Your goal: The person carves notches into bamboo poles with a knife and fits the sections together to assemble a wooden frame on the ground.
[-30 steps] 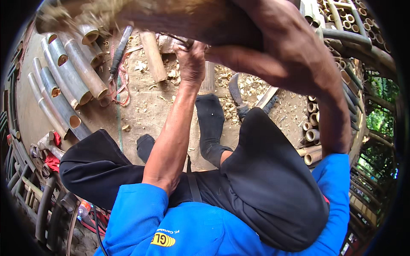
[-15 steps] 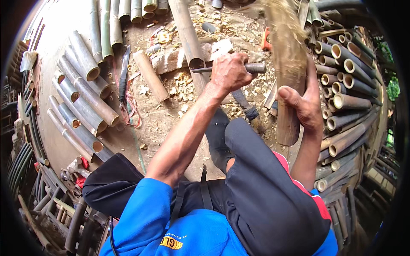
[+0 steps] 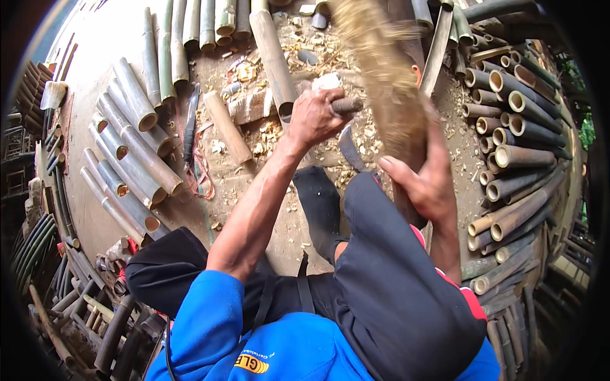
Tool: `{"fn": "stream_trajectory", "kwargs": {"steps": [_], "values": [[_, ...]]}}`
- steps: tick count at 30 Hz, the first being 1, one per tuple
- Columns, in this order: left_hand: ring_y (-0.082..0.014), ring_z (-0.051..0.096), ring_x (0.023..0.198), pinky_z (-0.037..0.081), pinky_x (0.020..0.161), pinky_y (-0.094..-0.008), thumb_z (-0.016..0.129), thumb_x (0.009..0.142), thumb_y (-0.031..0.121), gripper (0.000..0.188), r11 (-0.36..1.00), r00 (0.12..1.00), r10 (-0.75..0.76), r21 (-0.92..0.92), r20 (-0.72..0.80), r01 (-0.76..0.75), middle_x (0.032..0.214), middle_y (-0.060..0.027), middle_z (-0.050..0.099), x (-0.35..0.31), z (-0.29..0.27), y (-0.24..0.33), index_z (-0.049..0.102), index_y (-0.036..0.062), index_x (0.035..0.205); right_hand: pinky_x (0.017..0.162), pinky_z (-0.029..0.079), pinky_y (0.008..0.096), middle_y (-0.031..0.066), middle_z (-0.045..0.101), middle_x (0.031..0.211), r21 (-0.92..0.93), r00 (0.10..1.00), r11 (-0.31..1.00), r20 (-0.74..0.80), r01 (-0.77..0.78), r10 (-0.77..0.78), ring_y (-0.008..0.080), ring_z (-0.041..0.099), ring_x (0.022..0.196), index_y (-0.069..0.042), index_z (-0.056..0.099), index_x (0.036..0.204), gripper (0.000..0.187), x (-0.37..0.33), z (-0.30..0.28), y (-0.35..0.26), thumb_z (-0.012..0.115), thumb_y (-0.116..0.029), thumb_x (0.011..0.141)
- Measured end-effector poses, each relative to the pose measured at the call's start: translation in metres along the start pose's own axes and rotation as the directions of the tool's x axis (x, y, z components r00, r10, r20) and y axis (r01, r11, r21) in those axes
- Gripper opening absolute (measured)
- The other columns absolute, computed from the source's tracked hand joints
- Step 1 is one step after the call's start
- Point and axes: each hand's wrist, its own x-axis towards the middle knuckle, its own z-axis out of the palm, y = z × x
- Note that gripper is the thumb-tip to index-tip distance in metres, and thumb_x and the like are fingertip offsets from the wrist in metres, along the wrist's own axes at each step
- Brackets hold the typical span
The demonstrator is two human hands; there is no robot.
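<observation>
My left hand [image 3: 316, 117] is closed round a chisel [image 3: 347, 105], its dark handle sticking out on the right of the fist. The blade is mostly hidden behind the hand, pointing left at the end of a bamboo tube [image 3: 270, 54]. My right hand [image 3: 432, 181] grips the lower part of a thick wooden mallet [image 3: 397, 105] whose side is frayed and shaggy. Motion blurs the mallet's upper part. It is tilted, its top leaning left above the chisel handle, with a small gap between them. A curved blade [image 3: 349, 150] lies on the ground below the chisel.
Cut bamboo tubes [image 3: 136, 146] lie in rows on the left, and a big stack of bamboo [image 3: 515, 149] stands right. A loose bamboo piece [image 3: 227, 127], a long knife [image 3: 190, 120] and wood chips [image 3: 273, 127] lie on the ground. My black-covered foot [image 3: 318, 206] rests near the middle.
The mallet in my right hand has swung left toward the chisel handle and tilted. My left hand with the chisel sits slightly lower and further left. The whole view has shifted a little.
</observation>
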Motion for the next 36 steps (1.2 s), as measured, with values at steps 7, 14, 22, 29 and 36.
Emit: {"fn": "stream_trajectory", "kwargs": {"steps": [7, 14, 22, 29, 36], "values": [[-0.0340, 0.071, 0.089, 0.057, 0.082, -0.0417, 0.071, 0.080, 0.016, 0.033, 0.955, 0.944, 0.295, 0.024, -0.151, -0.295, 0.102, -0.0120, 0.074, -0.022, 0.005, -0.005, 0.074, 0.0093, 0.112, 0.101, 0.054, 0.0480, 0.0287, 0.056, 0.140, -0.423, 0.994, 0.901, 0.086, 0.094, -0.063, 0.0448, 0.065, 0.118, -0.009, 0.021, 0.163, 0.099, -0.007, 0.027, 0.010, 0.078, -0.022, 0.083], [-0.0349, 0.071, 0.085, 0.056, 0.077, -0.0418, 0.073, 0.085, 0.020, 0.019, 0.985, 0.998, 0.012, -0.169, -0.066, -0.023, 0.089, -0.0147, 0.072, -0.021, -0.010, 0.019, 0.074, 0.0061, 0.098, 0.109, 0.047, 0.0410, 0.0221, 0.055, 0.139, 0.115, 0.935, 0.969, -0.311, 0.217, -0.173, 0.0333, 0.060, 0.127, -0.008, 0.025, 0.160, 0.095, -0.021, 0.042, -0.003, 0.076, -0.010, 0.081], [-0.0173, 0.070, 0.069, 0.054, 0.064, -0.0353, 0.071, 0.085, 0.015, 0.012, 0.883, 0.984, -0.039, -0.466, -0.176, -0.048, 0.073, -0.0108, 0.073, 0.011, -0.035, -0.034, 0.077, 0.0042, 0.085, 0.096, 0.054, 0.0360, 0.0146, 0.058, 0.129, 0.356, 0.979, 0.921, 0.179, -0.160, 0.101, 0.0218, 0.063, 0.114, -0.008, 0.027, 0.158, 0.089, 0.012, 0.030, 0.008, 0.076, -0.013, 0.084], [-0.0058, 0.049, 0.055, 0.037, 0.050, -0.0269, 0.079, 0.088, 0.049, 0.039, 0.784, 0.933, -0.325, -0.508, 0.156, 0.358, 0.062, 0.0033, 0.055, 0.067, -0.054, -0.041, 0.074, 0.0101, 0.082, 0.065, 0.065, 0.0366, 0.0135, 0.062, 0.106, 0.567, 0.893, 0.727, 0.035, -0.387, 0.448, 0.0218, 0.070, 0.080, -0.004, 0.029, 0.155, 0.078, -0.007, 0.004, 0.055, 0.065, -0.012, 0.086], [-0.0050, 0.040, 0.042, 0.029, 0.039, -0.0237, 0.078, 0.093, 0.033, 0.028, 0.596, 0.928, -0.343, -0.730, 0.146, 0.335, 0.054, 0.0050, 0.050, 0.090, -0.060, -0.046, 0.069, 0.0090, 0.079, 0.064, 0.064, 0.0359, 0.0141, 0.061, 0.108, 0.479, 0.906, 0.815, -0.089, -0.326, 0.414, 0.0208, 0.069, 0.079, -0.007, 0.015, 0.162, 0.100, -0.005, 0.007, 0.045, 0.076, -0.009, 0.083]]}}
